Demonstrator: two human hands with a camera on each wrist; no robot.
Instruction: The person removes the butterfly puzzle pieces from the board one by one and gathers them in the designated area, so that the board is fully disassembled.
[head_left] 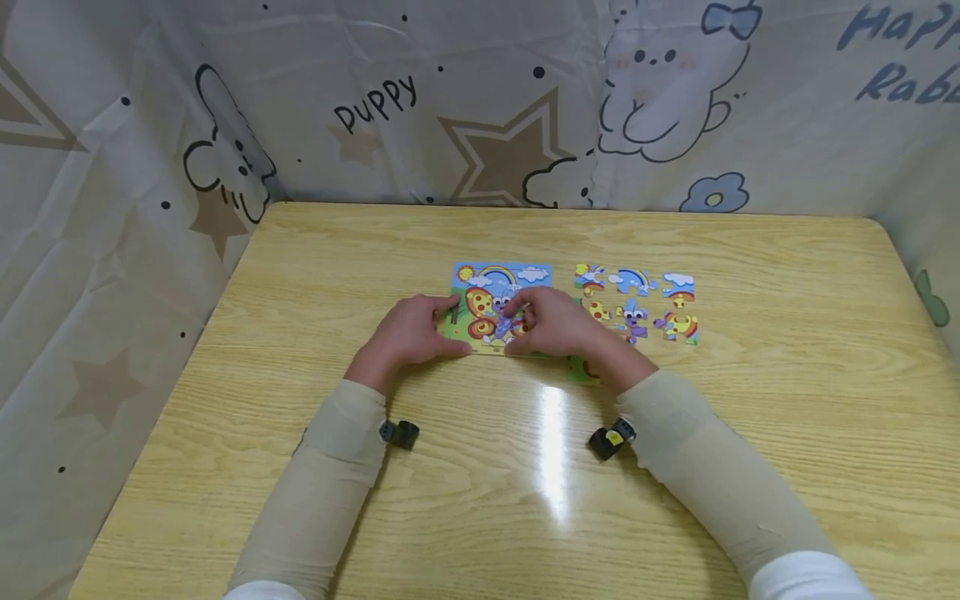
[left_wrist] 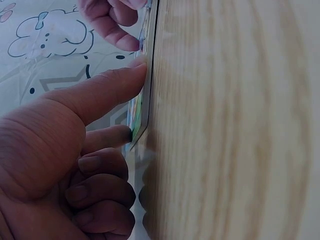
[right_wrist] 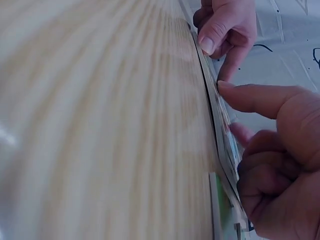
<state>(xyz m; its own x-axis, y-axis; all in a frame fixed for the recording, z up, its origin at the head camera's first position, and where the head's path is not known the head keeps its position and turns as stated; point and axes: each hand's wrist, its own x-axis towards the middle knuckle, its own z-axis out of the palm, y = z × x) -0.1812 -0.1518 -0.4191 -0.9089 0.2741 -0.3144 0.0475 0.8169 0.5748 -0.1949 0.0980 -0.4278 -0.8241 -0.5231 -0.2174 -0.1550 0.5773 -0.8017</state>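
Note:
A flat puzzle board (head_left: 536,282) with a butterfly, sun and rainbow picture lies on the table. My left hand (head_left: 408,332) holds its lower left corner, thumb on the near edge and index finger at the left side. In the left wrist view the other fingers of the left hand (left_wrist: 50,150) are curled in. Across the board's right part reaches my right hand (head_left: 558,323), its thumb touching the near edge and its index finger over the picture. Whether the right hand (right_wrist: 290,150) pinches anything cannot be seen.
Right of the board lie several loose jigsaw pieces, among them a rainbow piece (head_left: 632,281), a butterfly face piece (head_left: 633,317) and a green piece (head_left: 581,371) partly beneath the right forearm. The wooden table (head_left: 480,500) meets a printed cloth (head_left: 300,142) behind.

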